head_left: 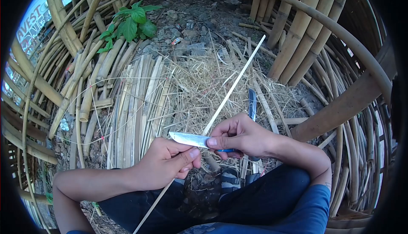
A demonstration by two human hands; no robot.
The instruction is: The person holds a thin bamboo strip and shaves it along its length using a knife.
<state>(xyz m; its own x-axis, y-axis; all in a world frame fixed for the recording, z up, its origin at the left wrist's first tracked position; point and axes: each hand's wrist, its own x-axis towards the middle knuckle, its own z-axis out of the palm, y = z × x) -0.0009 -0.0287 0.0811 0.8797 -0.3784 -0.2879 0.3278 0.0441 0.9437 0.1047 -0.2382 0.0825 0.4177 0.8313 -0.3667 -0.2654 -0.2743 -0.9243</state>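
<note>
My left hand [172, 159] is closed around a thin, pale bamboo strip [233, 85]. One end of the strip slants up and away to the right; the other runs down past my lap. In my right hand [242, 138] is a knife [189, 139], its bright blade pointing left and a bit of blue handle showing under my fingers. My right thumb presses on the blade near the handle. The blade lies across the strip just above my left fingers; their exact contact is hidden.
Dry shavings [199, 85] cover the ground ahead. Split bamboo slats [140, 102] lie to the left, bamboo poles [312, 30] stand at right. A second, dark blade [252, 102] is beyond my right hand. A leafy green plant [131, 23] grows at far left.
</note>
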